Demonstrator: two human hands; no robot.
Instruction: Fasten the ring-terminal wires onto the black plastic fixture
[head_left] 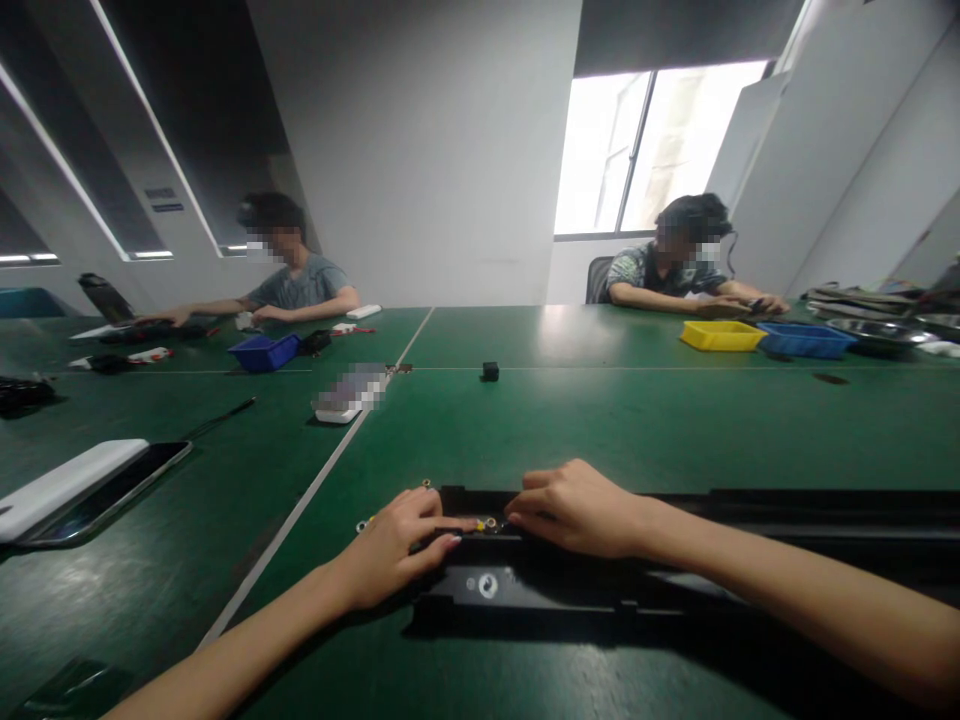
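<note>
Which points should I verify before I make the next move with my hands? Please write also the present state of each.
1. Black channel lying on the green table: ok.
2. Left hand at the channel's left end: ok.
3. Right hand at the channel, to the right of the left hand: ok.
4. Ring terminal visible between the hands: ok.
5. Right hand gripping something firmly: cannot tell, contact too small to see.
6. Small black block apart from the channel: ok.
</note>
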